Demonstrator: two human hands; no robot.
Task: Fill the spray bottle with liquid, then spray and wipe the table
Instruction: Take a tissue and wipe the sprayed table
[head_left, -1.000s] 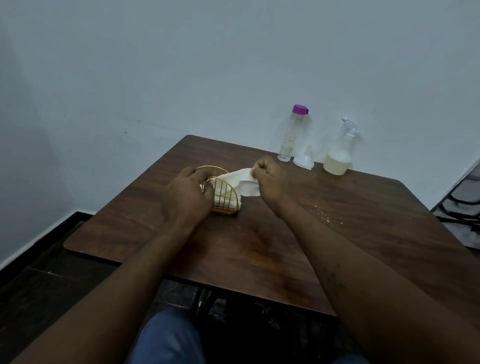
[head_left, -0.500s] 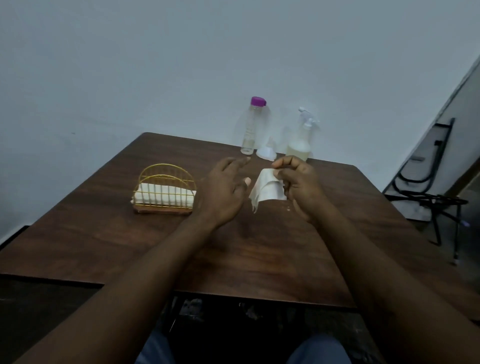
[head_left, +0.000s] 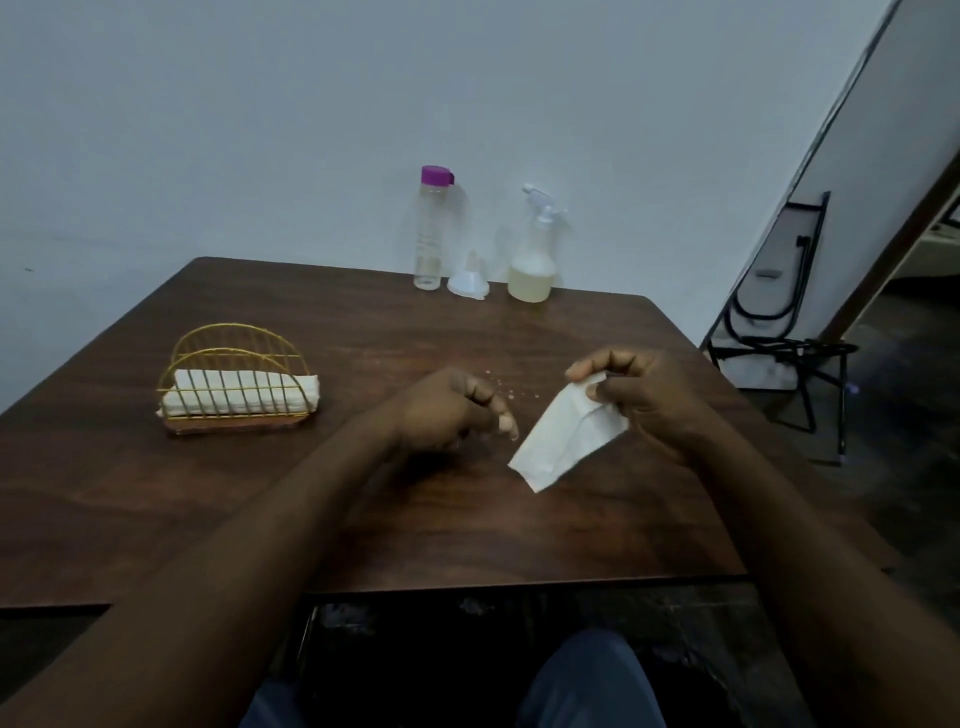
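My right hand (head_left: 639, 395) pinches a folded white napkin (head_left: 561, 441) by its upper corner, and the napkin hangs down over the brown table (head_left: 363, 519). My left hand (head_left: 452, 410) hovers just left of the napkin with loosely curled fingers and holds nothing. Small wet droplets (head_left: 498, 384) speckle the wood beyond my hands. At the table's far edge stands a clear spray bottle (head_left: 532, 260) with yellowish liquid in its base. Beside it lie a white funnel (head_left: 469, 280) and a tall clear bottle with a purple cap (head_left: 431, 228).
A gold wire napkin holder (head_left: 236, 379) with several white napkins sits on the table's left side. A folded black metal chair (head_left: 779, 332) leans against the wall to the right. The table's back edge meets a white wall.
My right hand pulled a napkin out of the holder and carried it right over the table. My left hand let go of the holder and followed. My view swung right.
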